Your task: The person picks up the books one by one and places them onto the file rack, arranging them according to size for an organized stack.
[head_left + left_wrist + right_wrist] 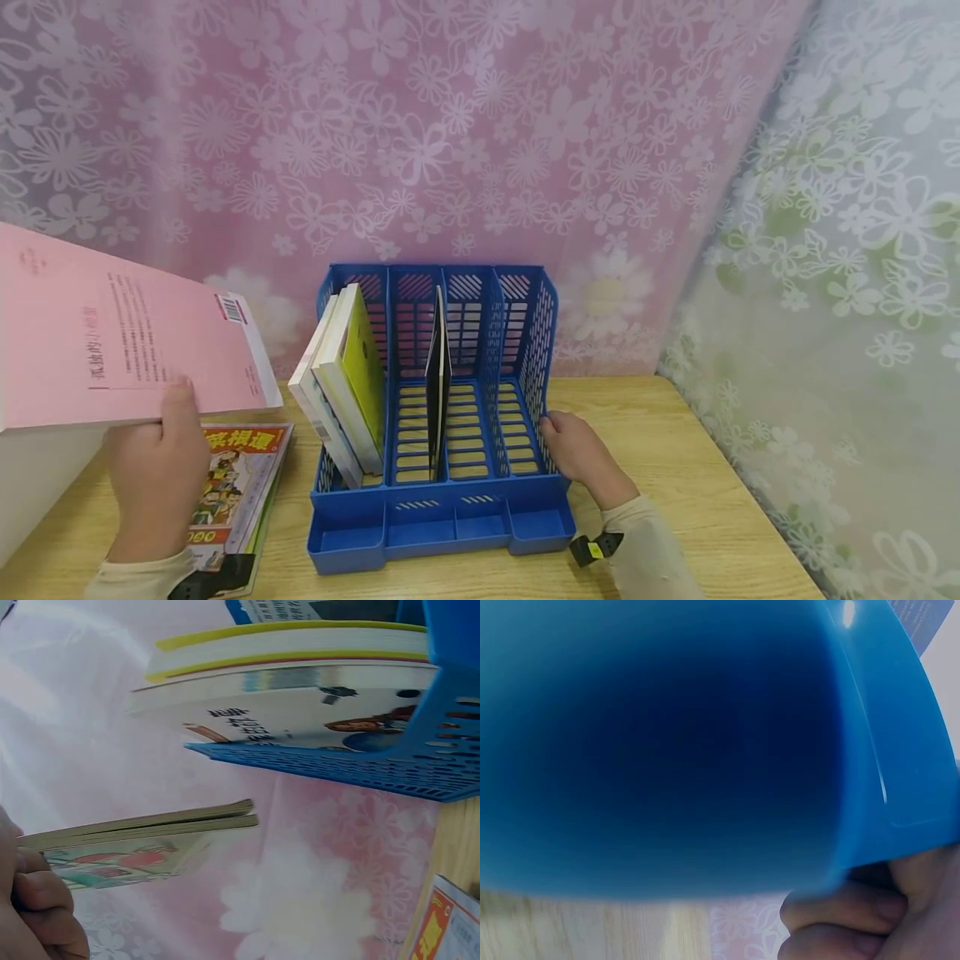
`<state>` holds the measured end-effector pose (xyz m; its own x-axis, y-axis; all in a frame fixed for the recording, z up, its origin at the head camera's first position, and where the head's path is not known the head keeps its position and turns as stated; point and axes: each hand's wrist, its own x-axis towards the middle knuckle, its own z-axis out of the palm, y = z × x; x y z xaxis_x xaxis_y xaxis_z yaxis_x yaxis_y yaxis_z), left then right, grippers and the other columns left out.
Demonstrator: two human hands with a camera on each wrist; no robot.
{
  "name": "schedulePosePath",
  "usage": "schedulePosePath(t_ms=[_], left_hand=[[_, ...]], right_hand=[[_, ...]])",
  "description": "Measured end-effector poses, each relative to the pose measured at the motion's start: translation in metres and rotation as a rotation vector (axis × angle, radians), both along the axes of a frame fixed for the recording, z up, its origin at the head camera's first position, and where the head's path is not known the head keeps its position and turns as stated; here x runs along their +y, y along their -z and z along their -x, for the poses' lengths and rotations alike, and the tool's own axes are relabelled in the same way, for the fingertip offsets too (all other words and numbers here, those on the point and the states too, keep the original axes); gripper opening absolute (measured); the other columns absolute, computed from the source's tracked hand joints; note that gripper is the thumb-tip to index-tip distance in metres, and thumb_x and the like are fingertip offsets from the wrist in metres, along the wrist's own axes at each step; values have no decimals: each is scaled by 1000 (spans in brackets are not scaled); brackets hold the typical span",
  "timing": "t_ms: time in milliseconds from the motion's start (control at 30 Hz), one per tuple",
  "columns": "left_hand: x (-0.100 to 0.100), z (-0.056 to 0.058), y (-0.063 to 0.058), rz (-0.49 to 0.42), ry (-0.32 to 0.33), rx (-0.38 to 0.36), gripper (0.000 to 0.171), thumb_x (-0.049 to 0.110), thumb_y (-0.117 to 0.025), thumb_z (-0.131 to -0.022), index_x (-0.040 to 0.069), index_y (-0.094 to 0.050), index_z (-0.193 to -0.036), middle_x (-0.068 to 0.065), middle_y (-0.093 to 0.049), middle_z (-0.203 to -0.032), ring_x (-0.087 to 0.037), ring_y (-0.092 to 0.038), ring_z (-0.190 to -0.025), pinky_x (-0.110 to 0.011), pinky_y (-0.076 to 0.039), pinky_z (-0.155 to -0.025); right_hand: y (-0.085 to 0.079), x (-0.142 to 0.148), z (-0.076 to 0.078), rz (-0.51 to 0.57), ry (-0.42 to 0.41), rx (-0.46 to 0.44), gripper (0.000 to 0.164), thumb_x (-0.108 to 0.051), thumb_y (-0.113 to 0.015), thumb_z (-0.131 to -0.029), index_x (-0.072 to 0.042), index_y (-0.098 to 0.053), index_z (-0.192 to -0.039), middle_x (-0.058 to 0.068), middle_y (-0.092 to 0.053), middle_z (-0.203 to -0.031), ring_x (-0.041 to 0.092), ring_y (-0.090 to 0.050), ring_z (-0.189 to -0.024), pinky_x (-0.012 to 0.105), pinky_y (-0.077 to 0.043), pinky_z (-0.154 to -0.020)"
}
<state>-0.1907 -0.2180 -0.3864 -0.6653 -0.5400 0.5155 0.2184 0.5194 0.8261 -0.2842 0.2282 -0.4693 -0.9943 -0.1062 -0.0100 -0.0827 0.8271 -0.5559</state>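
Pink book (150, 350), long axis approx. 9-to-3 o'clock, was mostly at 11 o'clock from L hand (157, 454), which gripped its lower edge. Blue rack (442, 493) stood abt 3 o'clock from that grip; R hand (588, 458), farther off, clasped its right wall.

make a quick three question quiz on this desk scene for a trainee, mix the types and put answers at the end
1. True or false: the right hand grips the side of the blue organizer.

2. In the head view, which compartment holds the yellow-covered book?
A) rightmost
B) leftmost
C) third from left

3. In the head view, what colour is the visible cover of the book in the left hand?

Key: 1 true; 2 B; 3 pink.
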Motion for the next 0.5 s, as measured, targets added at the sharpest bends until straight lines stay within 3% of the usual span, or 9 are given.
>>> schedulePosePath(t_ms=[133,233,367,500], left_hand=[[3,-5,-7,-14,9,130,52,18,-48,-108,28,-39,-158,-4,-59,-147,-4,-61,-121,-17,-48,-99],[9,-9,-13,-18,45,220,55,12,-47,-106,25,-37,-159,-4,-60,-146,-9,-62,-113,-15,-49,-90],[19,-9,-18,-83,150,453,56,3,-46,-102,10,-38,-157,-14,-65,-136,-13,-59,-91,-16,-45,-74],[31,-7,-21,-139,244,668,51,-1,-47,-98,-7,-39,-147,-17,-69,-117,-11,-57,-77,-16,-43,-68]], right_hand=[[1,0,0,-1,3,-11,37,-22,-39,-111,-9,-55,-80,3,-45,-66,18,-43,-58,34,-38,-57],[1,0,0,2,4,-17,37,-22,-39,-111,-8,-56,-81,3,-45,-66,19,-43,-58,34,-38,-58],[0,0,0,9,6,-20,37,-22,-39,-111,-6,-60,-85,3,-45,-66,18,-44,-59,34,-39,-59],[-1,-1,0,3,-2,-10,38,-22,-39,-111,-5,-61,-85,3,-46,-65,18,-45,-59,34,-39,-59]])
